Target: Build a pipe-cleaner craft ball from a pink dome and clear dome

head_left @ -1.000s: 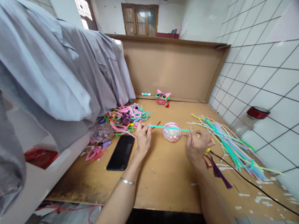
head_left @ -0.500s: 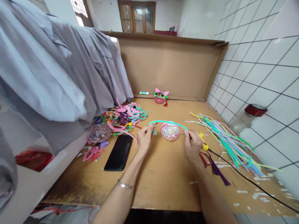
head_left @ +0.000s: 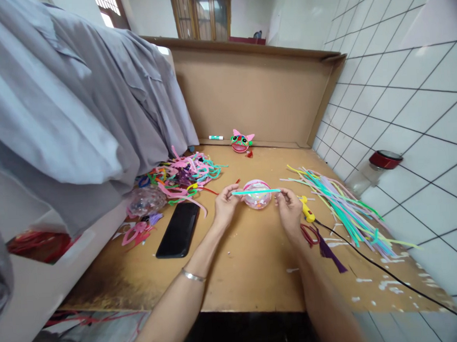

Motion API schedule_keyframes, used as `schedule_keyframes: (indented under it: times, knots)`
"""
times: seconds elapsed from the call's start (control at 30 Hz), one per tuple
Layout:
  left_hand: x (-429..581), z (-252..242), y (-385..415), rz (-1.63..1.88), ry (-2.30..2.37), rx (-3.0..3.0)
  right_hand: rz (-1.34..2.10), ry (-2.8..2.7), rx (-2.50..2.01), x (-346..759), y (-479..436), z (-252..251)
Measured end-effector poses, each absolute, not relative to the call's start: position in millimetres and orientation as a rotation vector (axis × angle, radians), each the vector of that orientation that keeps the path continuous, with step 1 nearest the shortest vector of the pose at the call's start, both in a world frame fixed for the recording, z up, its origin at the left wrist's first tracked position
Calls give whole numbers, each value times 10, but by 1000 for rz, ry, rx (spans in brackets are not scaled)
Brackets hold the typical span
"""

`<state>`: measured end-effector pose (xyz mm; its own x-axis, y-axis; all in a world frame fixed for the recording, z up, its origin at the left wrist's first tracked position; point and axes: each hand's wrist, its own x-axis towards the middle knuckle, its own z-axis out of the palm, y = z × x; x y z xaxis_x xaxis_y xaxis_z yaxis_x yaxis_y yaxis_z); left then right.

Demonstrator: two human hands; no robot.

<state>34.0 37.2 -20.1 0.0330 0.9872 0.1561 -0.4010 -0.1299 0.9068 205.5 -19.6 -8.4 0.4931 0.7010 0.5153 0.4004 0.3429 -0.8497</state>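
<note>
As forearms reach forward, left hand and right hand, fingers pinched on teal pipe cleaner ends

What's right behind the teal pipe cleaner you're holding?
A clear pink-rimmed ball with coloured bits inside sits behind the pipe cleaner, held between left hand and right hand. The strip it crosses is hidden.

left hand — right hand | teal pipe cleaner pinched | clear ball

We face a wooden table, a cardboard panel standing along its far edge. A white tiled wall lines its right edge; grey cloth hangs left. Daylight enters wooden-framed windows.
</note>
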Motion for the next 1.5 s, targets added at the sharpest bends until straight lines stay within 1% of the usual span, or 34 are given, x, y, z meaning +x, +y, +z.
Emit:
schedule_keyframes:
  times: [0.13,0.33,0.53,0.73,0.97,1.17,1.5]
  knots:
    - [349,-212,408,1479,779,941,112,-1143,-1250,2073,-136,-128]
    - [390,-126,457,1559,850,913,290,-948,-1204,2047,13,-226]
    - [504,-10,528,1619,791,990,349,-913,-1187,2047,171,-118]
    - [564,-144,573,1615,818,911,299,-901,-1234,2028,222,-150]
    - [533,-182,590,1605,860,972,295,-855,-1239,2040,256,-271]
    - [530,-247,634,1659,887,1006,265,-867,-1239,2060,266,-253]
    - [537,-266,631,1634,880,1000,270,-861,-1262,2045,244,-257]
